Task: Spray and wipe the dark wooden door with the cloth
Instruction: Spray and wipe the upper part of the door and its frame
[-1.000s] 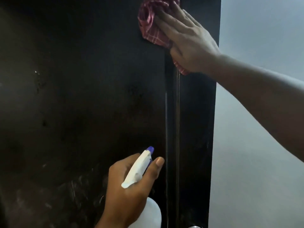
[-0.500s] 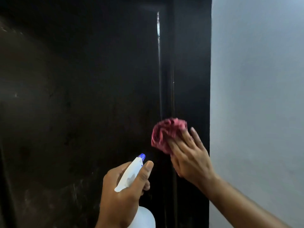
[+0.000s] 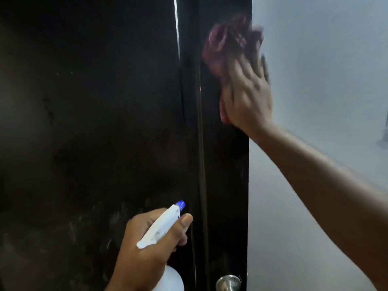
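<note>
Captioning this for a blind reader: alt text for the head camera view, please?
A right hand presses a red cloth, motion-blurred, against the right edge of a dark wooden door. The left hand grips a white spray bottle with a blue nozzle lower down; a metal knob shows at the bottom, a pale wall on the right.

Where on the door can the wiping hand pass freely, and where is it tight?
Free: the door edge strip between the cloth under the right hand and the knob below; also the wide panel left of it. Crowded: bottom, around the left hand gripping the spray bottle.
</note>
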